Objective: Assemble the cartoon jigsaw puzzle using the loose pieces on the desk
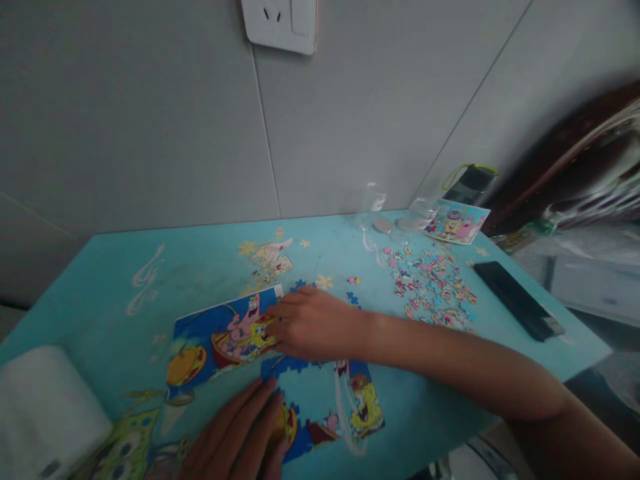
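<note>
A partly assembled jigsaw puzzle (367, 407) lies on the table, its frame of joined pieces around a gap where the tabletop shows. Over its lower left side, by the burger part, my left hand (240, 433) rests with fingers stretched out. Behind the puzzle is a blue picture card (215, 337) showing cartoon figures in a boat and a burger. My right hand (310, 323) reaches across from the right, its fingers apart over the card's right end. That hand and forearm hide part of the puzzle's upper edge. I see nothing held in either hand.
Loose puzzle pieces (435, 287) are scattered at the right. Behind them stand clear containers (374, 199) and a small picture card (457, 222). A dark flat case (517, 300) lies near the right edge. A white roll (50, 410) is at the front left. The wall (190, 133) borders the back.
</note>
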Demonstrator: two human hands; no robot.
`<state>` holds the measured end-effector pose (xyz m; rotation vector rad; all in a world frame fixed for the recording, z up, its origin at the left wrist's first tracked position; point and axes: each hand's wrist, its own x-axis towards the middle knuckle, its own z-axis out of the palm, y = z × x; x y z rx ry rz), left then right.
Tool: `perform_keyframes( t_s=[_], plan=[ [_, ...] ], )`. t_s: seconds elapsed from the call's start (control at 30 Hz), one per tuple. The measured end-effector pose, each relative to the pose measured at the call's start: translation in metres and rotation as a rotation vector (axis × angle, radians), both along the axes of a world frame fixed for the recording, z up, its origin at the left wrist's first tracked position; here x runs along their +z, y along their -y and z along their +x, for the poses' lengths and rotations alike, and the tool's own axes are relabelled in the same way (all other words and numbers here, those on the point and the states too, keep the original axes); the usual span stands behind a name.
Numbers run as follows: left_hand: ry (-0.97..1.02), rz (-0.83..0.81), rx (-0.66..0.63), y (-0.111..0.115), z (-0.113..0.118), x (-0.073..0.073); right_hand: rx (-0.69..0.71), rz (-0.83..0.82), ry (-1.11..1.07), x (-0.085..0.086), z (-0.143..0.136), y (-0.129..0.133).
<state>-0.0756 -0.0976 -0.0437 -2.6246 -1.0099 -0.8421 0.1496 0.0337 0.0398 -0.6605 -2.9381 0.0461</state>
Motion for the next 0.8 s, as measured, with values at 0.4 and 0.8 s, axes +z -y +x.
perform_keyframes(
  t_s=[0.4, 0.8],
  plan=[
    [-0.07, -0.204, 0.049, 0.018, 0.007, 0.023, -0.017, -0.102, -0.093, 0.021, 0.037, 0.016],
    [-0.029, -0.183, 0.046, 0.013, 0.006, 0.019, 0.071, -0.131, -0.158, 0.019, 0.077, 0.107]
  ],
)
